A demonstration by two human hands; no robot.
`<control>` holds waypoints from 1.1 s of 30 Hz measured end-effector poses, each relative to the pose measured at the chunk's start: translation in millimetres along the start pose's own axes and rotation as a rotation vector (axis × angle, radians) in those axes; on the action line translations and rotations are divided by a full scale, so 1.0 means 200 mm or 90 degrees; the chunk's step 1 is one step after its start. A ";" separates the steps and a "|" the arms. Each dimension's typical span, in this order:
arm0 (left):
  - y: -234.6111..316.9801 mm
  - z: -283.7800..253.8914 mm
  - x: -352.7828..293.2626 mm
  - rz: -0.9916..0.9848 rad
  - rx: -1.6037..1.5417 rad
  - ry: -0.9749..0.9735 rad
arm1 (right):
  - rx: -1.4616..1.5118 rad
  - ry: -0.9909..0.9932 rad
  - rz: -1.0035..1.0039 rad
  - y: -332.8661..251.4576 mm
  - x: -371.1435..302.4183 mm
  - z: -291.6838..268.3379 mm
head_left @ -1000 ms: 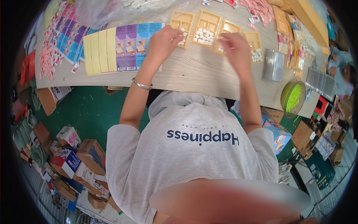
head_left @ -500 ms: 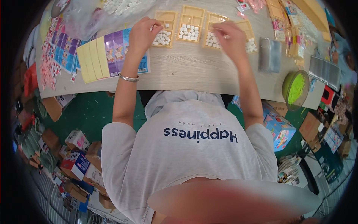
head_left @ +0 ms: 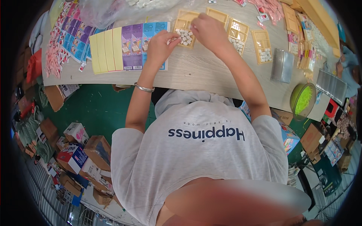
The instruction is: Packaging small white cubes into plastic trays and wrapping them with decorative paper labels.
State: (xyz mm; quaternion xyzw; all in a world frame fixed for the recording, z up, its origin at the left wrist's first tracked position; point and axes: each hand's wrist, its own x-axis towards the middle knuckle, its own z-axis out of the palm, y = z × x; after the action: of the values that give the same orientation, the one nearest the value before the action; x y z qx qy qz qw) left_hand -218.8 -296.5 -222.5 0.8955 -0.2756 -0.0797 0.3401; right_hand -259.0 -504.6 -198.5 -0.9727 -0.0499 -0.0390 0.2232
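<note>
White cubes (head_left: 185,37) fill the near part of the leftmost yellow compartment tray (head_left: 184,16). At its near left edge is my left hand (head_left: 160,47), thumb and fingers pinched together; what lies between them is too small to name. My right hand (head_left: 209,33) is over the second yellow tray (head_left: 218,14), hiding much of it. Its fingers curl together at the first tray's right edge, slightly blurred, and their contents are hidden. Farther right, a third tray (head_left: 245,29) and a fourth tray (head_left: 255,37) also hold white cubes.
Printed purple, blue and yellow card sheets (head_left: 117,51) lie left of my left hand. Behind them are a clear plastic bag (head_left: 100,13) and a heap of white pieces (head_left: 145,3). Clear plastic sleeves (head_left: 282,66) and a bowl of green strands (head_left: 302,100) stand to the right.
My right hand has moved left, from the third tray to beside the first. My left hand stays near the first tray, slightly closer to me. The whole view has shifted.
</note>
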 end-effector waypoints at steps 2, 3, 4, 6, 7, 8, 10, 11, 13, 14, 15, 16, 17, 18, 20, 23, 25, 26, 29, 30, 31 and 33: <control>0.01 0.00 -0.01 -0.006 -0.077 0.047 | 0.082 -0.001 -0.018 -0.05 -0.07 -0.01; 0.02 0.00 -0.02 -0.006 -0.078 0.045 | 0.099 -0.025 -0.035 -0.07 -0.11 0.01; 0.04 0.00 -0.02 -0.008 -0.062 0.019 | 0.115 -0.049 -0.052 -0.07 -0.14 0.04; 0.05 0.00 -0.02 -0.010 -0.043 -0.006 | 0.082 -0.015 -0.043 -0.09 -0.15 0.09; 0.04 0.02 -0.01 -0.012 -0.035 -0.001 | 0.049 0.021 -0.033 -0.10 -0.14 0.12; 0.04 0.04 -0.01 -0.012 -0.029 0.001 | 0.046 0.023 -0.028 -0.11 -0.14 0.13; 0.02 0.03 -0.01 0.004 -0.034 0.006 | -0.042 0.014 -0.008 -0.11 -0.14 0.14; 0.01 0.04 -0.01 0.015 -0.043 0.010 | -0.051 0.016 0.005 -0.13 -0.14 0.14; 0.01 0.06 -0.01 0.031 -0.066 0.004 | -0.078 -0.013 0.033 -0.17 -0.15 0.13; 0.02 0.06 -0.01 0.033 -0.073 0.013 | -0.092 -0.009 0.055 -0.17 -0.16 0.12; 0.04 0.05 0.00 0.028 -0.064 -0.001 | -0.069 -0.002 0.035 -0.16 -0.18 0.13; 0.08 0.04 0.01 0.023 -0.055 -0.017 | -0.048 0.006 0.017 -0.12 -0.21 0.11; 0.10 0.03 0.01 0.034 -0.065 -0.024 | -0.057 0.008 0.029 -0.09 -0.26 0.04; 0.11 0.02 0.00 0.003 -0.059 0.016 | 0.024 0.111 0.040 -0.05 -0.33 -0.06; 0.21 0.06 0.04 -0.022 -0.061 0.050 | 0.121 0.262 0.138 0.13 -0.51 -0.21; 0.46 0.19 0.10 0.086 -0.186 0.000 | 0.060 0.359 0.281 0.57 -0.81 -0.35; 0.65 0.36 0.15 0.153 -0.138 -0.118 | 0.018 0.318 0.275 0.68 -0.91 -0.37; 0.75 0.44 0.18 0.169 -0.129 -0.172 | -0.024 0.277 0.272 0.72 -0.94 -0.37; 0.95 0.66 0.23 0.212 -0.103 -0.214 | -0.076 0.278 0.156 0.77 -0.97 -0.35; 0.99 0.72 0.23 0.234 -0.086 -0.199 | -0.072 0.278 0.153 0.76 -0.97 -0.37; 1.02 0.77 0.24 0.229 -0.082 -0.197 | -0.065 0.329 0.181 0.74 -0.98 -0.38; 1.08 0.86 0.25 0.247 -0.035 -0.149 | -0.057 0.382 0.212 0.74 -1.00 -0.39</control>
State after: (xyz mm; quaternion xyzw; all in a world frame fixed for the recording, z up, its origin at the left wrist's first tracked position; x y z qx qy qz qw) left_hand -329.2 -555.4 -209.3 0.8007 -0.4780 -0.1234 0.3395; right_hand -444.8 -686.5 -212.3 -0.9216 0.1795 -0.2880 0.1882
